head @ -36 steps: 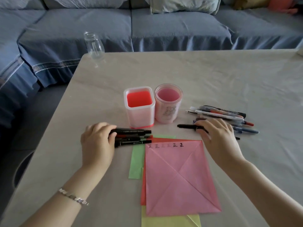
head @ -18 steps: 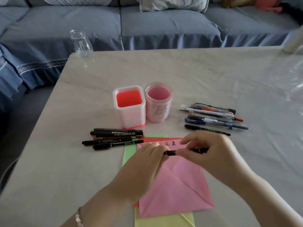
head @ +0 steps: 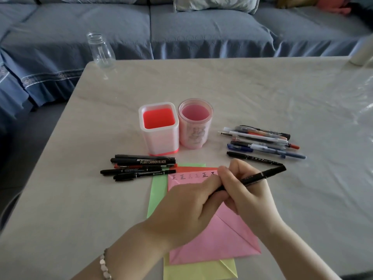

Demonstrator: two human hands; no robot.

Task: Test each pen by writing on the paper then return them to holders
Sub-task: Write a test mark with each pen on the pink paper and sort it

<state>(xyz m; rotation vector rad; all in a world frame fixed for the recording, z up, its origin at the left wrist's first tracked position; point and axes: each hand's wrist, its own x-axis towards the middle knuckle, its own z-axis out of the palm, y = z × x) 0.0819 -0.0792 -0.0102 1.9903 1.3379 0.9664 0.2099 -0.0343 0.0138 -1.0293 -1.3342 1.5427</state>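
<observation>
At the frame's centre, over the pink paper [head: 218,239], the right hand [head: 250,197] pinches a black marker pen [head: 260,175] mid-barrel, and the left hand [head: 187,215] curls round its lower end. The pen looks light, stiff and smooth, so a firm pinch near the tip should suit writing.

- Black marker [head: 145,161], far side of the left pile on the table: "PLANT CARBON BLACK" in white capitals along the barrel.
- Pink paper [head: 212,235], far edge: a handwritten row of 正, five whole and a sixth partly hidden.
- Thin black pens [head: 141,173] near the marker, and the right-side pens [head: 260,138]: print too small to read.
</observation>
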